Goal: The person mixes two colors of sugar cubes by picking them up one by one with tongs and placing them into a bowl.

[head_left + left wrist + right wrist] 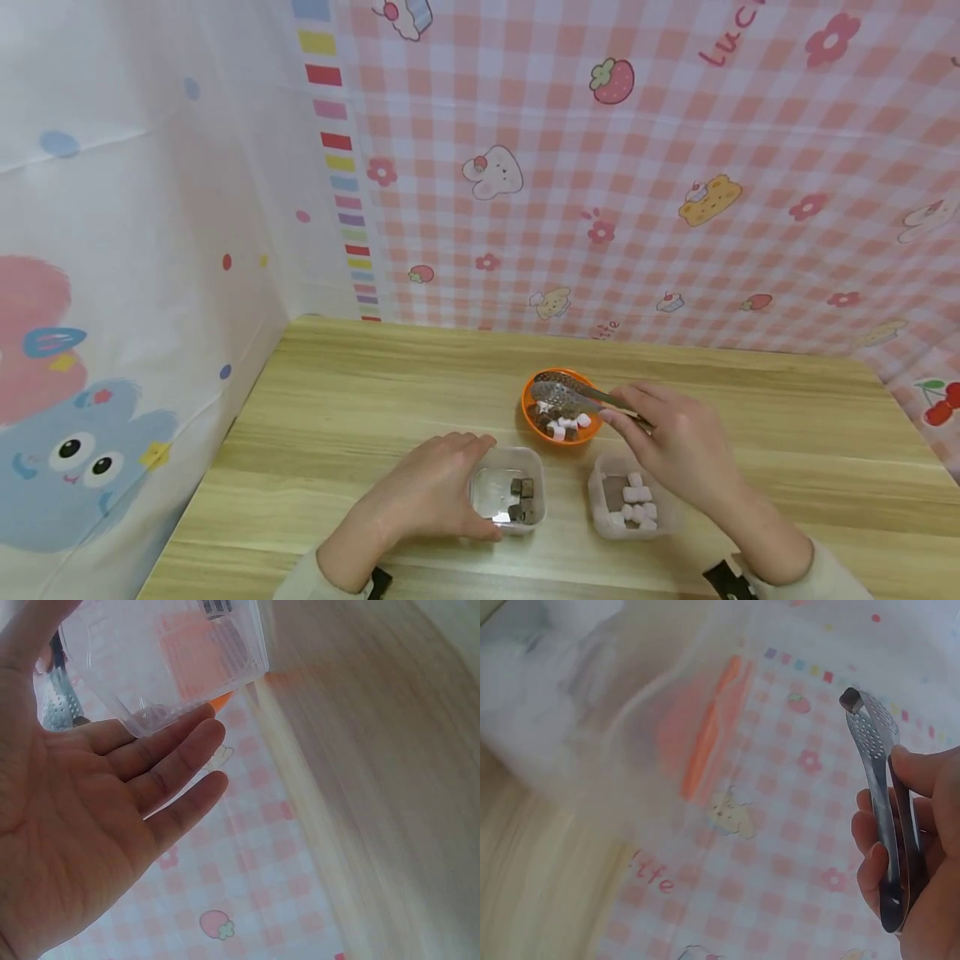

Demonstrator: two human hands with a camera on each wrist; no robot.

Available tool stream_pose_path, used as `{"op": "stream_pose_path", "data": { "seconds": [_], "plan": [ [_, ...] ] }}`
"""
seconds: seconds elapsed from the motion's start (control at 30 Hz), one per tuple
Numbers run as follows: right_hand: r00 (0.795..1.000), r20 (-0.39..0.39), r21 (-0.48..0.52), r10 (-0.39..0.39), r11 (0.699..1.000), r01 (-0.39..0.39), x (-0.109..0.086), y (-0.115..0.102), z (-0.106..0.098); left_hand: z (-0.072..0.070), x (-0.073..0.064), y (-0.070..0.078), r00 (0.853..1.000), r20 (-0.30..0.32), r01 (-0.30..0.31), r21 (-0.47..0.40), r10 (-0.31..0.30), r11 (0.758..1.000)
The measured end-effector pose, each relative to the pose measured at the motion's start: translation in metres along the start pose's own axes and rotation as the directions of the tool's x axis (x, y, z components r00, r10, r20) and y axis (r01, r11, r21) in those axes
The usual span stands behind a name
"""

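Observation:
My right hand [678,442] grips metal tongs [879,787] with perforated heads. In the right wrist view, a small dark brown cube [850,700] sits between the tong tips. The head view has those tips over an orange bowl [527,421], which holds brown cubes and pinkish-white pieces [558,430]. My left hand [431,492] holds a clear plastic box [491,483] by its left side, thumb in front and fingers behind. Several brown cubes [527,487] lie in that box. From the left wrist, the box [150,690] shows against the index finger, with the other fingers extended.
A second clear plastic box [597,500] with several pinkish-white pieces [637,494] stands to the right, partly below my right forearm. All rests on a wooden table [360,383]. Printed cloths hang behind the table [645,150] and at its left [150,250].

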State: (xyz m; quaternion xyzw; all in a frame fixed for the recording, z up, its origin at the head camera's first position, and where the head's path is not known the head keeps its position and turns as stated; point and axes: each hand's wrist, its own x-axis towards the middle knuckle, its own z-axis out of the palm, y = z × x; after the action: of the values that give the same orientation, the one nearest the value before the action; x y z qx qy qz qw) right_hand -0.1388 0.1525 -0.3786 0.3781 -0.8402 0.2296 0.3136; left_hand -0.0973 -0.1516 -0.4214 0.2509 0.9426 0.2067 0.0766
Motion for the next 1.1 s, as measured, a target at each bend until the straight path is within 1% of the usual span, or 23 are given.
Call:
{"op": "stream_pose_path", "data": {
  "seconds": [0.1,0.23,0.37,0.6,0.8,0.93,1.1],
  "plan": [
    [1.0,0.001,-0.017,0.029,0.999,-0.029,-0.003,0.008,0.001,0.0,0.0,0.0,1.0,0.003,0.007,-0.004,-0.007,1.0],
    [0.996,0.035,-0.018,0.083,0.996,-0.082,-0.008,0.017,0.003,0.0,0.0,0.0,1.0,0.003,0.01,-0.002,-0.01,1.0],
    [0.991,0.055,-0.027,0.119,0.993,-0.118,-0.013,0.024,0.007,-0.001,0.0,0.001,1.0,0.01,0.013,-0.006,-0.012,1.0],
    [0.982,0.067,-0.036,0.175,0.984,-0.173,-0.019,0.03,0.013,-0.001,0.0,0.0,1.0,0.024,0.019,-0.012,-0.018,1.0],
    [0.97,0.085,-0.039,0.229,0.973,-0.226,-0.022,0.031,0.009,0.001,0.0,0.0,1.0,0.02,0.014,-0.016,-0.014,1.0],
    [0.967,0.079,-0.053,0.242,0.97,-0.238,-0.024,0.031,0.004,0.001,0.001,0.0,1.0,0.015,0.011,-0.018,-0.011,1.0],
    [0.968,0.035,-0.057,0.25,0.967,-0.248,-0.028,0.033,-0.004,0.0,0.001,0.0,1.0,0.015,0.015,-0.019,-0.015,1.0]
  ]
}}
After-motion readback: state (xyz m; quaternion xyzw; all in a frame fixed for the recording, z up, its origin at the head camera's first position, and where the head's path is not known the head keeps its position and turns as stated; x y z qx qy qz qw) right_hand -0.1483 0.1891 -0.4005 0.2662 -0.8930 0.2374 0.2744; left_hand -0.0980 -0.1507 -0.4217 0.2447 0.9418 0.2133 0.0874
